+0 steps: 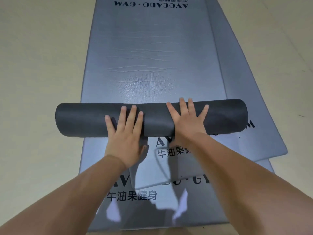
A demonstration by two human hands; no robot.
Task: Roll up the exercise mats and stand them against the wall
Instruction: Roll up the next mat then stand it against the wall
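I log left hand and right hand pressed flat, fingers spread and gripping nothing, on the dark roll lying across the grey mat on the floor; risk: uneven push skews the roll and its ends telescope.

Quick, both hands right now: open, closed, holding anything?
Left hand: open, fingers straight, pressing flat on the rolled mat.
Right hand: open, fingers spread, pressing flat on the same roll.
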